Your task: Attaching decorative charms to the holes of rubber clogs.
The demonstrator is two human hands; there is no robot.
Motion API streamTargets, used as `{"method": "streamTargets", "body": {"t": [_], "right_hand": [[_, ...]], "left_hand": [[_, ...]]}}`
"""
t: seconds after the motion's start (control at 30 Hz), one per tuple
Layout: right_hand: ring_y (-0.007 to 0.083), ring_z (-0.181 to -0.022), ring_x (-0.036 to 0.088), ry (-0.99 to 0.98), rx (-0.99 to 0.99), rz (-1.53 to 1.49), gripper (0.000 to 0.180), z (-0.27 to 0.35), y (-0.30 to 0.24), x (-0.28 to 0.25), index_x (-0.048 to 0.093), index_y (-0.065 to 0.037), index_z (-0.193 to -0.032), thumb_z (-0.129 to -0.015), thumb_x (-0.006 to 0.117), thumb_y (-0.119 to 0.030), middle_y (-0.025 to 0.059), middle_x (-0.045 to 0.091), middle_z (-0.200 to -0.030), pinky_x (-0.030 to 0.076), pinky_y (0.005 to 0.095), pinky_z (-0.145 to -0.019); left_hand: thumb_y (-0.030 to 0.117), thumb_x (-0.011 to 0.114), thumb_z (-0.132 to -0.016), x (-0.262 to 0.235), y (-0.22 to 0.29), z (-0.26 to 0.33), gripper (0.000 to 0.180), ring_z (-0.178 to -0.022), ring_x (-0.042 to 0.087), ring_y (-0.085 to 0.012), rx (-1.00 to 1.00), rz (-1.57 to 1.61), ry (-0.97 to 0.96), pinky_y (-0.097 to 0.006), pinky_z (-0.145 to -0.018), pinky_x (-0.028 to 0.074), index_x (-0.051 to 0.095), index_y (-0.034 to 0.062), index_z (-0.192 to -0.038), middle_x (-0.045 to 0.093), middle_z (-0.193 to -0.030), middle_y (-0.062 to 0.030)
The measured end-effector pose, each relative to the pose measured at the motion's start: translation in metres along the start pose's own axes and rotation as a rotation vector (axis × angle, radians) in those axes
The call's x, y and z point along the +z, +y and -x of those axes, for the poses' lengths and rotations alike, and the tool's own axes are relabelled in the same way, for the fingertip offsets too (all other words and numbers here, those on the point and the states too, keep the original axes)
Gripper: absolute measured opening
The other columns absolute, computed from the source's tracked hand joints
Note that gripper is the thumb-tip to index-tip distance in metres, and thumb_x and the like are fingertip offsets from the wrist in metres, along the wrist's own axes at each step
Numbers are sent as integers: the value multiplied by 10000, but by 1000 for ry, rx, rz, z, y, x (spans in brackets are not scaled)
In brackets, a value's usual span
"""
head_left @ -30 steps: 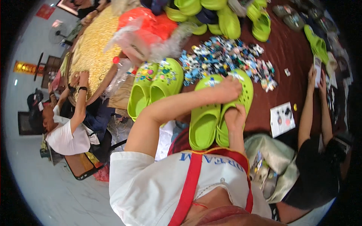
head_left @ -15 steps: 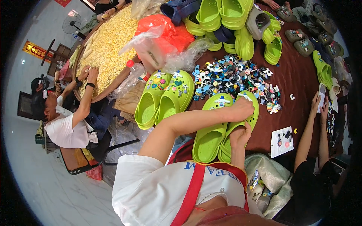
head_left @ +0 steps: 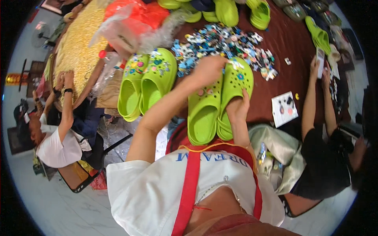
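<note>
My left hand [head_left: 211, 69] is closed over the toe of the left lime-green clog [head_left: 203, 122], at the near edge of a pile of small shoe charms [head_left: 220, 37]. Whatever its fingers hold, if anything, is hidden. The right lime-green clog [head_left: 241, 80] carries a white character charm near its toe and a blue flower charm. My right hand [head_left: 238, 109] grips this clog, fingers inside the opening and thumb up along its side. Pinkish charms show on the left clog's upper; its toe is covered by my hand.
Another pair of decorated green clogs [head_left: 157, 78] stands to the left. A white card [head_left: 284, 108] with charms lies on the brown cloth [head_left: 262, 100]. A co-worker's hands hold a phone [head_left: 319, 63] at the right. A sack [head_left: 291, 143] stands below the table edge.
My left hand has moved off the right clog, leftward and farther away, to the left clog's toe by the pile. My right hand stays in the right clog. The view has shifted.
</note>
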State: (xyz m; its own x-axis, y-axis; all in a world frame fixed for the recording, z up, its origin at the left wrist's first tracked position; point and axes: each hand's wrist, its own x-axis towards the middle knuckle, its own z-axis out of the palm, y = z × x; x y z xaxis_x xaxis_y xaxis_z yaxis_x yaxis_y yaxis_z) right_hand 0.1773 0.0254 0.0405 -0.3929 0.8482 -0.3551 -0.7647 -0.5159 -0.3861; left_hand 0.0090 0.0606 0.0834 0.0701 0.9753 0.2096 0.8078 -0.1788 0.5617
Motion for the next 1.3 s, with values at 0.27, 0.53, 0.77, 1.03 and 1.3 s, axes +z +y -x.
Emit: {"method": "streamTargets", "body": {"t": [0.27,0.53,0.77,1.03,1.3], "right_hand": [[190,-1141,427,-28,72,572,533,29,0,8,377,35,-1252,-811,614,-149,121,469,-1221,297,312,-987],[213,-1124,457,-166,71,721,715,35,5,11,248,18,-1326,-741,656,-36,131,425,-1253,392,322,-929],[217,-1152,424,-162,68,752,751,25,7,-1,268,38,-1312,-706,700,-64,134,419,-1256,351,310,-966],[219,-1144,429,-159,-2,835,759,25,7,-5,293,42,-1297,-699,721,-145,136,422,-1257,329,300,-971],[174,-1059,485,-92,-33,829,521,20,5,-9,411,64,-1216,-816,633,-185,134,519,-1166,364,294,-908]], "left_hand": [[168,549,-809,-16,-74,13,232,-829,608,-318,-374,-189,6,-401,-729,470,632,102,-1015,633,-926,-152],[157,670,-722,16,-102,-17,375,-957,516,-283,67,-284,108,-365,-786,435,611,216,-1087,527,-1055,-66],[188,679,-693,11,-98,-37,333,-995,475,-247,190,-376,131,-423,-806,370,644,263,-1016,528,-1024,-36],[284,652,-741,27,-89,-40,248,-1020,449,-240,248,-442,-43,-401,-840,337,657,180,-966,535,-1000,-7],[217,538,-828,18,-94,-31,210,-722,604,-338,-118,173,282,-382,-637,459,626,38,-896,637,-783,-146]]}}
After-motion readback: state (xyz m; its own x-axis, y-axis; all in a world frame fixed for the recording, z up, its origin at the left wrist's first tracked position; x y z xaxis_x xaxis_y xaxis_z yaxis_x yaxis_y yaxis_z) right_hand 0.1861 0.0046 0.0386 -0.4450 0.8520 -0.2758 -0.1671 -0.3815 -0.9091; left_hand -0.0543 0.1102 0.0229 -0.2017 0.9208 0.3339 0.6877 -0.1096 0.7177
